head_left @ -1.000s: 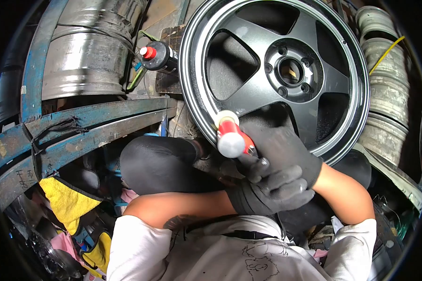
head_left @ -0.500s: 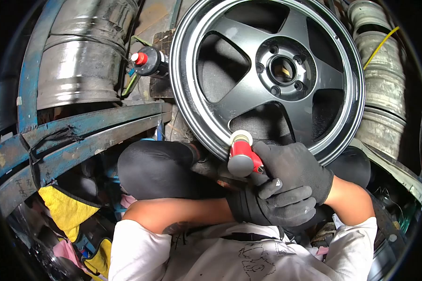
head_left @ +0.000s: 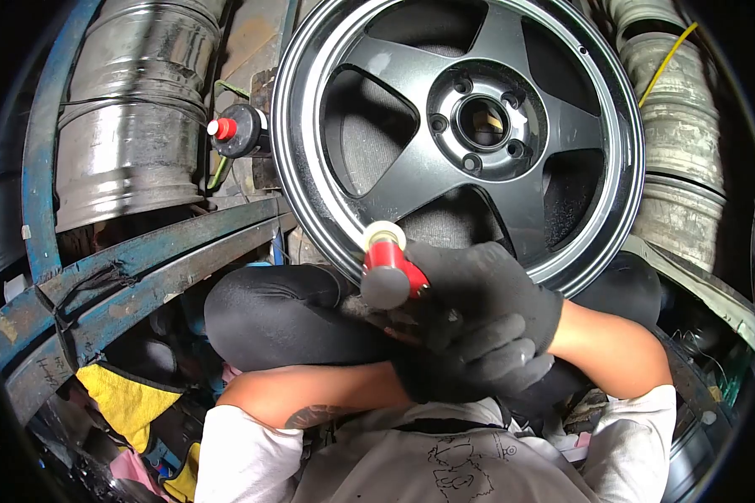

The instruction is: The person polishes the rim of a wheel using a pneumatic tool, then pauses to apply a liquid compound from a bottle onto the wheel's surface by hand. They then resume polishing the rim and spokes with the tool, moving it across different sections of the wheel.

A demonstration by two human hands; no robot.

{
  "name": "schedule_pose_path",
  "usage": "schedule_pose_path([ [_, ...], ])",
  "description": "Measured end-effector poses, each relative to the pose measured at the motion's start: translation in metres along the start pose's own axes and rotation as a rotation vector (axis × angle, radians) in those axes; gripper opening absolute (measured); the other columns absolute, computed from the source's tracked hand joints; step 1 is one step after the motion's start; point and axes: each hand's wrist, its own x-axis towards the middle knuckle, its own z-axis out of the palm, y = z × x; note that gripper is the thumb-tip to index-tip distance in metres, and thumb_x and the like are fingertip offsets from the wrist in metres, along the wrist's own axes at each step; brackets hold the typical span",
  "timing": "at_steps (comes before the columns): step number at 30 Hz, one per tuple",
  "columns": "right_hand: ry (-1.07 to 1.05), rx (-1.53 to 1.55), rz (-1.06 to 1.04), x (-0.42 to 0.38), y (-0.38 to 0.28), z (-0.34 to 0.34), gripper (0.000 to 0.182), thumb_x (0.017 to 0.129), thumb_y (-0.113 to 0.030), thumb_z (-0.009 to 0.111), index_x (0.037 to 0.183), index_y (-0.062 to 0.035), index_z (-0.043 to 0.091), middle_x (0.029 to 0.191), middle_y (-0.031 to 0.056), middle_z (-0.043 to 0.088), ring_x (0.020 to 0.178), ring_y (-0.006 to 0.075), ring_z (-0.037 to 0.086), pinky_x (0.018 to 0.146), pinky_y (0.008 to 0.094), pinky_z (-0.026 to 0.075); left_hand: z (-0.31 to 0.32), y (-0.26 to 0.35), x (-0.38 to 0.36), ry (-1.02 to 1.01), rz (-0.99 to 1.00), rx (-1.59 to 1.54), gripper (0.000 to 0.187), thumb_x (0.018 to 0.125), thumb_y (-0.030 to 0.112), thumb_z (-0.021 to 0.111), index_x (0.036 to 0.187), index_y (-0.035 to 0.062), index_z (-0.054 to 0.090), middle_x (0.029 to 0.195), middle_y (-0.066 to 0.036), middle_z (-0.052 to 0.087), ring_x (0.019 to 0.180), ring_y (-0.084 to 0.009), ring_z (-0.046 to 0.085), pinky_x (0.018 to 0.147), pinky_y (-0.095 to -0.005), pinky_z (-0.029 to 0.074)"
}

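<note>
A dark grey five-spoke car wheel (head_left: 516, 197) with a bright lip lies face up in front of my lap. My right hand (head_left: 486, 285), in a black glove, is closed round a small red mini polisher (head_left: 384, 260). The polisher's pale round pad (head_left: 383, 233) meets the lower left inner rim. Just below, my gloved left hand (head_left: 453, 365) is closed against the right one, its fingers wrapped at the polisher's handle. Both palms and most of the handle are hidden.
A black bottle with a red cap (head_left: 242, 131) stands left of the wheel. Bare metal rims (head_left: 130, 126) are stacked on the left, more rims (head_left: 675, 126) on the right. A blue metal frame (head_left: 143, 260) runs along the left. A yellow cloth (head_left: 126, 402) hangs at lower left.
The polisher and both hands have moved left along the lower rim. The whole view has also shifted slightly, so the wheel appears further left.
</note>
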Motion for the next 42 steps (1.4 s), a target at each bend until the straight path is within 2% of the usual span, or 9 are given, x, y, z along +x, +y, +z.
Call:
schedule_pose_path([
  [5, 0.023, -0.069, -0.02, 0.012, -0.005, 0.003, 0.027, 0.095, -0.028, 0.06, 0.112, -0.0074, 0.064, 0.086, 0.0165, 0.069, 0.078, 0.0362, 0.07, 0.067, 0.0449, 0.054, -0.001, -0.008, 0.003, 0.002, -0.024, -0.03, 0.039, 0.101, 0.038, 0.044, 0.136, 0.0264, 0.055, 0.146, -0.005, 0.05, 0.14, -0.0197, 0.049, 0.116, -0.0404, 0.039],
  [11, -0.037, -0.072, 0.02, -0.013, -0.018, -0.012, 0.03, 0.097, -0.029, 0.056, 0.112, -0.0036, 0.063, 0.086, 0.0151, 0.068, 0.076, 0.0356, 0.07, 0.067, 0.043, 0.055, -0.002, 0.0, 0.0, -0.024, 0.013, -0.058, 0.038, 0.1, 0.037, 0.045, 0.135, 0.0258, 0.056, 0.145, -0.005, 0.051, 0.14, -0.0196, 0.049, 0.116, -0.0408, 0.039],
  [14, -0.122, -0.215, 0.117, -0.031, -0.015, -0.018, 0.037, 0.089, -0.029, 0.06, 0.117, -0.0044, 0.063, 0.091, 0.0199, 0.068, 0.081, 0.0419, 0.068, 0.071, 0.0491, 0.055, 0.0, 0.007, 0.001, -0.047, 0.036, -0.082, 0.037, 0.1, 0.037, 0.045, 0.134, 0.0255, 0.056, 0.144, -0.005, 0.051, 0.14, -0.0196, 0.049, 0.115, -0.0409, 0.039],
  [15, -0.144, -0.248, 0.147, -0.034, -0.014, -0.019, 0.04, 0.086, -0.027, 0.062, 0.119, -0.0048, 0.064, 0.092, 0.0195, 0.069, 0.082, 0.0402, 0.07, 0.071, 0.0475, 0.056, 0.001, 0.009, 0.002, -0.055, 0.043, -0.09, 0.037, 0.1, 0.036, 0.046, 0.134, 0.0254, 0.056, 0.144, -0.005, 0.051, 0.139, -0.0196, 0.049, 0.115, -0.041, 0.039],
  [21, -0.166, -0.287, 0.205, -0.05, -0.008, -0.023, 0.039, 0.086, -0.025, 0.061, 0.119, -0.0037, 0.064, 0.095, 0.0187, 0.07, 0.082, 0.0383, 0.071, 0.073, 0.0431, 0.058, 0.007, 0.019, 0.003, -0.094, 0.058, -0.129, 0.036, 0.099, 0.036, 0.047, 0.132, 0.0249, 0.057, 0.143, -0.005, 0.052, 0.139, -0.0195, 0.05, 0.115, -0.0413, 0.038],
  [24, -0.04, -0.046, 0.066, -0.045, 0.004, -0.015, 0.034, 0.088, -0.022, 0.061, 0.117, -0.0043, 0.065, 0.097, 0.0167, 0.07, 0.083, 0.0346, 0.071, 0.071, 0.0407, 0.058, 0.008, 0.02, 0.004, -0.12, 0.057, -0.148, 0.036, 0.099, 0.035, 0.048, 0.132, 0.0246, 0.058, 0.142, -0.005, 0.053, 0.139, -0.0194, 0.05, 0.115, -0.0415, 0.038],
  [30, -0.062, 0.174, 0.16, -0.039, 0.006, -0.014, 0.03, 0.09, -0.02, 0.06, 0.116, -0.0046, 0.066, 0.098, 0.0154, 0.07, 0.083, 0.0317, 0.071, 0.071, 0.0388, 0.057, 0.005, 0.015, 0.004, -0.145, 0.059, -0.176, 0.035, 0.098, 0.034, 0.049, 0.13, 0.024, 0.058, 0.141, -0.005, 0.053, 0.138, -0.0193, 0.05, 0.114, -0.0419, 0.038],
  [42, -0.109, 0.362, 0.282, -0.034, 0.008, -0.005, 0.023, 0.094, -0.015, 0.059, 0.113, -0.0053, 0.067, 0.099, 0.0126, 0.07, 0.082, 0.0259, 0.071, 0.07, 0.0349, 0.057, 0.003, 0.018, 0.001, -0.16, 0.04, -0.19, 0.033, 0.097, 0.033, 0.051, 0.127, 0.0229, 0.06, 0.138, -0.005, 0.055, 0.137, -0.0191, 0.051, 0.114, -0.0425, 0.037],
])
